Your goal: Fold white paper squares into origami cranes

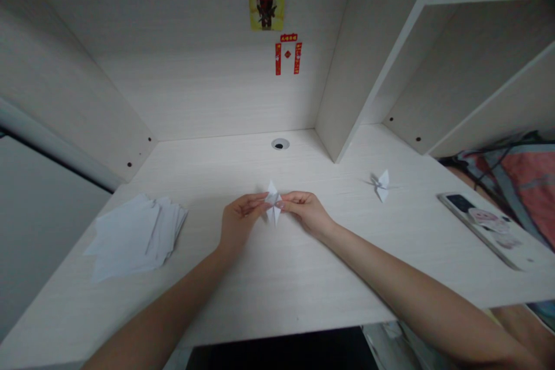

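Note:
Between my two hands is a small piece of folded white paper [273, 217], diamond-shaped with pointed ends at top and bottom. My left hand [240, 214] pinches its left side with thumb and fingers. The right side is pinched by my right hand [307, 212], whose thumb presses near the middle of the folds. Both hands are just above or on the desk; which of the two I cannot tell. A finished-looking folded paper crane [381, 186] rests on the desk to the right of my hands.
Loose white paper sheets [128, 237] lie in an uneven pile at the left. A phone [483, 228] in a decorated case is at the right. Behind my hands the white desk [260, 295] has a round cable hole [280, 144]. An upright panel [347, 92] divides the back.

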`<state>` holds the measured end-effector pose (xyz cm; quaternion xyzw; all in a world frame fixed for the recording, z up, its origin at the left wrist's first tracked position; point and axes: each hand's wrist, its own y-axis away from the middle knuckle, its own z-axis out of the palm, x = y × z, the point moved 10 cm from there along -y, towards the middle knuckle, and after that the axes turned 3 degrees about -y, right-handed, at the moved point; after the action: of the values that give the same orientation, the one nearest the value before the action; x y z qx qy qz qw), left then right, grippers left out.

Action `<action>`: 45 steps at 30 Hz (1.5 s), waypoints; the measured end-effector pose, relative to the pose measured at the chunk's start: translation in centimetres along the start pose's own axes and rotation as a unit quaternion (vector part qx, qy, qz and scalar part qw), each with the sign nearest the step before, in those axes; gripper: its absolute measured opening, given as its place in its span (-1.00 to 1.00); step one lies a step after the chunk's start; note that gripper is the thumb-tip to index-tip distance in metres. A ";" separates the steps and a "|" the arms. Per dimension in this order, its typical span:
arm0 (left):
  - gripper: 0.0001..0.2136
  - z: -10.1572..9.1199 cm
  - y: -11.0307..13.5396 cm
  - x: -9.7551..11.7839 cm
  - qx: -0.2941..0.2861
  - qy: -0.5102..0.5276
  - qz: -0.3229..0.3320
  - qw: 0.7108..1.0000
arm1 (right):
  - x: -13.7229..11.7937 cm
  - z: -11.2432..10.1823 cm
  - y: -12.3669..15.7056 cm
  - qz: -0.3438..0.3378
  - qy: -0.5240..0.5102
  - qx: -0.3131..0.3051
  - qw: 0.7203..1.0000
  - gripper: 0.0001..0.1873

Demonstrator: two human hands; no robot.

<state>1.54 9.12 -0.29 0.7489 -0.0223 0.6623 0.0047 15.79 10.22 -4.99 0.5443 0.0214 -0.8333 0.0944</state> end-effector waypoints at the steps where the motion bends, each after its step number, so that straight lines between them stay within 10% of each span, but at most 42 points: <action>1: -0.69 0.0 0.0 -0.1 0.001 0.005 -0.008 1.000 | -0.1 0.0 0.1 -0.001 0.002 0.006 1.000 -0.83; 8: -0.48 0.6 0.1 -0.7 -0.019 0.040 -0.063 0.997 | -1.0 0.1 0.6 -0.020 0.007 0.029 0.999 -0.78; 28: -0.73 1.6 -0.2 -0.9 -0.123 -0.101 -0.033 0.987 | -1.8 1.0 0.9 -0.017 0.071 -0.035 0.997 -0.63; 45: -0.73 0.7 -0.2 -0.3 -0.048 -0.080 -0.019 0.995 | -0.7 1.5 1.1 0.022 0.147 -0.039 0.988 -0.66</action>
<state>2.16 9.33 -0.69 0.7986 -0.0395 0.5984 0.0514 14.95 9.03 -3.66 0.6572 0.0560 -0.7403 0.1296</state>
